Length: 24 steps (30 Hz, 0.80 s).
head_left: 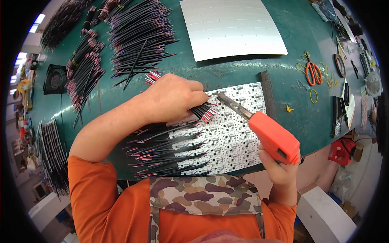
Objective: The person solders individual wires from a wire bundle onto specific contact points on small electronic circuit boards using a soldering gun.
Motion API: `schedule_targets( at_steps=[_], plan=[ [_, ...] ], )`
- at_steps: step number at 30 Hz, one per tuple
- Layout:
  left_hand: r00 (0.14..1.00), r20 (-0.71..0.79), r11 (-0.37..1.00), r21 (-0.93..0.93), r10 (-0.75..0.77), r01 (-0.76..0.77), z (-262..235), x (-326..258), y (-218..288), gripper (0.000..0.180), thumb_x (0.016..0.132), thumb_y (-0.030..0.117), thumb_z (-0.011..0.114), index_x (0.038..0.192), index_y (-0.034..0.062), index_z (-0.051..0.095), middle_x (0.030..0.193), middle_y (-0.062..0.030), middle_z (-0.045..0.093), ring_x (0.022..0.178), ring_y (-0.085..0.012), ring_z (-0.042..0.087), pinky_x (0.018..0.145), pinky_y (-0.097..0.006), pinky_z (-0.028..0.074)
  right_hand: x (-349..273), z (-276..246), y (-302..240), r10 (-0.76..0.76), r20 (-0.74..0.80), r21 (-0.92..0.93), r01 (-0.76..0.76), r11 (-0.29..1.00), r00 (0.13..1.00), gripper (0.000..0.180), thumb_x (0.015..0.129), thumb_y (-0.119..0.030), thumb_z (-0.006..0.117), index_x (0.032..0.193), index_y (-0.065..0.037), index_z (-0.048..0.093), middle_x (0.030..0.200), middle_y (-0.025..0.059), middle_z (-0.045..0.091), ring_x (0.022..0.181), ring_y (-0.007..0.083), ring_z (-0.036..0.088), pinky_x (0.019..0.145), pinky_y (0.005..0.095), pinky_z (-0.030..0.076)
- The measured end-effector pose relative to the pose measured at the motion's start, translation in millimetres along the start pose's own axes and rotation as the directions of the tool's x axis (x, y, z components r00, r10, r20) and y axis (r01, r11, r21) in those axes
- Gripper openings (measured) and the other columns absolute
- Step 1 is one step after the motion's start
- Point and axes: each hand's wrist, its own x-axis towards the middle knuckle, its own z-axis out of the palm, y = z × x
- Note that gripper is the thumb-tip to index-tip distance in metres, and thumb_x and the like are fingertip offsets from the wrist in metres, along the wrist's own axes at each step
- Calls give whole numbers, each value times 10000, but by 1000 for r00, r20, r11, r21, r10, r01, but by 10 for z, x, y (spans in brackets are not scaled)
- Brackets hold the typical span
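My left hand point(176, 96) is closed around a bunch of black cables point(201, 110) with red and white stripped ends, above the far left part of a white circuit board panel point(239, 135). In my right hand point(279, 169) is a red soldering gun point(274, 135), its metal barrel slanting to the far left. The tip meets the panel's far edge area, close to my left fingertips and a single cable end; whether they touch is too small to tell. Along the panel's left side, several black cables point(172, 156) lie in rows with their ends on the board.
A dark metal bar point(267, 95) lies along the panel's right edge on the green table point(227, 73). Farther off are a big pile of black cables point(139, 34), tied bundles point(85, 60) and a white panel sheet point(233, 28). Orange-handled scissors point(313, 73) and a yellow rubber band point(313, 96) lie right.
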Motion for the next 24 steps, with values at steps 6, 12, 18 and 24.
schedule_targets(
  at_steps=[6, 12, 18, 24],
  plan=[
    [999, 50, 1000, -5, -14, 14, -59, -4, 19, 380, 698, 127, 716, 1070, 89, 645, 838, -65, 598, 775, -281, 651, 623, -410, 521, 6, 17, 10, -11, -31, 50, 13, 999, 999, 545, 746, 42, 722, 1257, 95, 539, 1143, 170, 659, 966, 191, 658, 846, 312, 508],
    [998, 38, 998, -36, 58, -56, -74, 19, -25, 340, 711, 85, 694, 1045, 66, 638, 837, -79, 583, 760, -299, 630, 647, -412, 513, 21, 47, 1, -10, -14, 82, 11, 997, 1000, 554, 744, 47, 717, 1263, 100, 532, 1033, 122, 679, 814, 153, 646, 739, 283, 512],
    [994, 14, 993, -65, 104, -103, -90, 17, -68, 354, 665, 60, 711, 1013, 58, 645, 837, -80, 575, 764, -304, 609, 658, -416, 499, 81, 57, -17, -84, 0, 18, 84, 996, 996, 490, 752, 36, 706, 1219, 89, 568, 1015, 131, 679, 788, 158, 645, 718, 278, 508],
    [994, 41, 994, -62, 98, -95, -133, 34, -55, 382, 637, 44, 715, 1013, 60, 649, 848, -76, 575, 794, -301, 608, 679, -417, 498, 104, 65, -66, -78, 0, 32, 78, 996, 997, 464, 754, 28, 707, 1200, 78, 586, 936, 109, 671, 744, 165, 636, 696, 279, 503]
  ],
)
